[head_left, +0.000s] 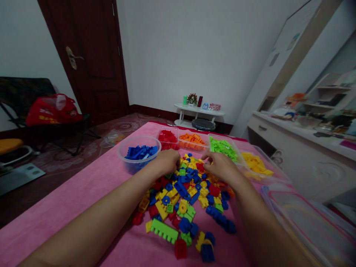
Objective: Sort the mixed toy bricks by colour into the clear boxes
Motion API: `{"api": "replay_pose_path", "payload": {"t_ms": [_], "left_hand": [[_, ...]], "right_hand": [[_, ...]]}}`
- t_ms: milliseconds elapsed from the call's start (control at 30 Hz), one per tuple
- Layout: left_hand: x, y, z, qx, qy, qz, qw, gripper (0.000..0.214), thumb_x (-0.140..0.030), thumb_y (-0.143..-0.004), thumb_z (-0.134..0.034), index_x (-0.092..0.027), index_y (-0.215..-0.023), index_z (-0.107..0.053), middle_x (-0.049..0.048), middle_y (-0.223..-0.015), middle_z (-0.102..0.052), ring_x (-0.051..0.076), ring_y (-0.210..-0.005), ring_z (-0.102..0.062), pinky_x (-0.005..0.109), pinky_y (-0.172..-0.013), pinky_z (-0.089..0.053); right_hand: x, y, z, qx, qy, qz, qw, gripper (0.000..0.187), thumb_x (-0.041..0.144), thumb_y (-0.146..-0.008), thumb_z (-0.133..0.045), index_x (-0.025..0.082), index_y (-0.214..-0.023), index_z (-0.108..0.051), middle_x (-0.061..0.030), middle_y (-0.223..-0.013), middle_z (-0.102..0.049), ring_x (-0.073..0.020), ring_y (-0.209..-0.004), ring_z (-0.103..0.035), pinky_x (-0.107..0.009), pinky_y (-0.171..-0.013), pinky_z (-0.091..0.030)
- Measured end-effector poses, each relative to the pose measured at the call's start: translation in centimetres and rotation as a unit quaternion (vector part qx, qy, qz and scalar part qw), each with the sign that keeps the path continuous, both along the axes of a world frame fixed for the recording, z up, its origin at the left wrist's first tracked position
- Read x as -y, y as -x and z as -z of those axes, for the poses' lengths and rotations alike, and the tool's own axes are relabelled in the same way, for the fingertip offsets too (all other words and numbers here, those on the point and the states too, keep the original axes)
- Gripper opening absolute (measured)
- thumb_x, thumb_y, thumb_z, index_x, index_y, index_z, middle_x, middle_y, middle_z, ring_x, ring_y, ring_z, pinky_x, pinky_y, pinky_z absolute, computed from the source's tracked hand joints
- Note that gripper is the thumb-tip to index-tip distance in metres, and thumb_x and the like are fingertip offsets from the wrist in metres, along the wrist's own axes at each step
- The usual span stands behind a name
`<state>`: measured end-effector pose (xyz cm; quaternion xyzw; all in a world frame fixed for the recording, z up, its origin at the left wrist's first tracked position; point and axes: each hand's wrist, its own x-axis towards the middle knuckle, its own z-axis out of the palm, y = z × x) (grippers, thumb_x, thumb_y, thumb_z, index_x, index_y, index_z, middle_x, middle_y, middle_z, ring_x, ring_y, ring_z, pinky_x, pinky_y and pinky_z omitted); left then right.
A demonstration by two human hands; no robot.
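A heap of mixed plastic building blocks [183, 200] in red, blue, yellow and green lies on a pink cloth [83, 193]. My left hand [167, 161] rests at the heap's far left edge with its fingers curled down among the blocks. My right hand [219, 165] is at the far right edge, fingers also curled into the pieces. What either hand grips is hidden. Beyond the hands stand clear tubs sorted by colour: a round blue one [139, 151], red [168, 136], orange [192, 140], green [222, 146] and yellow [257, 163].
A clear lidded box [311, 222] lies at the right edge of the cloth. A white dresser [300, 155] stands to the right, a low white table [198, 109] by the far wall, a dark door [89, 55] and a chair with a red bag [52, 109] at left.
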<state>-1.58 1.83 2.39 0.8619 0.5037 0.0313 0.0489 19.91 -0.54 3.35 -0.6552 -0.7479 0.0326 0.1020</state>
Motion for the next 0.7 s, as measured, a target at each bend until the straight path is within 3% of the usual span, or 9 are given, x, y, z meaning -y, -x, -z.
{"api": "replay_pose_path", "payload": {"t_ms": [100, 200, 333, 467, 533, 600, 667, 700], "left_hand": [[0.3, -0.1, -0.3, 0.007, -0.004, -0.001, 1.000, 0.033, -0.016, -0.066, -0.058, -0.026, -0.093, -0.073, 0.0065, -0.096, -0.072, 0.023, -0.088, -0.066, 0.027, -0.071, -0.048], [0.7, -0.2, -0.6, 0.006, -0.001, -0.003, 1.000, 0.034, -0.016, -0.066, -0.056, -0.024, -0.093, -0.074, 0.0073, -0.094, -0.072, 0.023, -0.087, -0.066, 0.027, -0.069, -0.048], [0.6, -0.2, -1.0, 0.029, -0.013, -0.016, 0.999, 0.028, -0.018, -0.064, -0.057, -0.021, -0.085, -0.075, 0.0078, -0.083, -0.072, 0.021, -0.077, -0.065, 0.026, -0.066, -0.046], [0.0, -0.2, -1.4, 0.171, 0.026, -0.013, 0.985, 0.021, -0.020, -0.064, -0.056, -0.016, -0.076, -0.074, 0.0037, -0.065, -0.067, 0.015, -0.061, -0.059, 0.022, -0.057, -0.043], [-0.1, -0.4, -1.5, 0.287, 0.097, -0.021, 0.953, 0.020, -0.022, -0.067, -0.056, -0.013, -0.075, -0.072, 0.0024, -0.063, -0.064, 0.012, -0.057, -0.056, 0.021, -0.053, -0.042], [0.0, -0.7, -1.6, 0.405, 0.204, -0.040, 0.890, 0.024, -0.025, -0.069, -0.055, -0.013, -0.084, -0.070, 0.0013, -0.068, -0.062, 0.009, -0.056, -0.053, 0.019, -0.050, -0.043], [0.4, -1.0, -1.7, 0.470, 0.294, -0.065, 0.830, 0.031, -0.025, -0.073, -0.051, -0.016, -0.098, -0.068, 0.0006, -0.075, -0.061, 0.006, -0.056, -0.052, 0.016, -0.051, -0.044], [0.6, -1.2, -1.8, 0.482, 0.314, -0.078, 0.814, 0.033, -0.026, -0.075, -0.048, -0.017, -0.101, -0.067, 0.0006, -0.077, -0.061, 0.006, -0.056, -0.052, 0.016, -0.052, -0.045]], "right_hand": [[-0.3, 0.6, 1.7, 0.009, -0.001, 0.000, 1.000, 0.044, 0.029, -0.076, -0.058, 0.026, -0.120, -0.059, -0.0067, -0.106, -0.065, -0.0206, -0.092, -0.060, -0.027, -0.072, -0.039], [0.0, 1.2, 2.6, 0.054, 0.006, -0.015, 0.998, 0.047, 0.033, -0.076, -0.059, 0.031, -0.124, -0.057, -0.0077, -0.114, -0.062, -0.0240, -0.099, -0.059, -0.029, -0.073, -0.039], [0.0, 1.4, 2.7, 0.089, -0.003, -0.017, 0.996, 0.028, 0.032, -0.076, -0.059, 0.026, -0.102, -0.066, -0.0071, -0.101, -0.065, -0.0224, -0.092, -0.060, -0.027, -0.066, -0.037], [-0.5, 0.6, 2.0, 0.031, 0.024, -0.011, 0.999, 0.017, 0.032, -0.074, -0.061, 0.020, -0.084, -0.066, -0.0038, -0.081, -0.066, -0.0175, -0.077, -0.058, -0.024, -0.059, -0.034], [-0.6, 0.3, 1.2, -0.012, 0.021, -0.019, 1.000, 0.014, 0.031, -0.074, -0.061, 0.017, -0.076, -0.064, -0.0017, -0.071, -0.063, -0.0149, -0.068, -0.055, -0.023, -0.057, -0.032], [-0.3, 0.3, 0.2, -0.055, -0.016, -0.029, 0.998, 0.014, 0.031, -0.074, -0.060, 0.017, -0.071, -0.062, -0.0001, -0.064, -0.059, -0.0137, -0.062, -0.051, -0.023, -0.055, -0.031], [0.2, 0.9, -0.9, -0.095, -0.076, -0.029, 0.992, 0.016, 0.033, -0.076, -0.058, 0.017, -0.071, -0.060, 0.0007, -0.061, -0.055, -0.0134, -0.058, -0.048, -0.024, -0.054, -0.029], [0.6, 1.3, -1.4, -0.114, -0.101, -0.031, 0.988, 0.017, 0.034, -0.077, -0.057, 0.017, -0.071, -0.059, 0.0011, -0.060, -0.054, -0.0132, -0.057, -0.046, -0.024, -0.053, -0.029]]}}
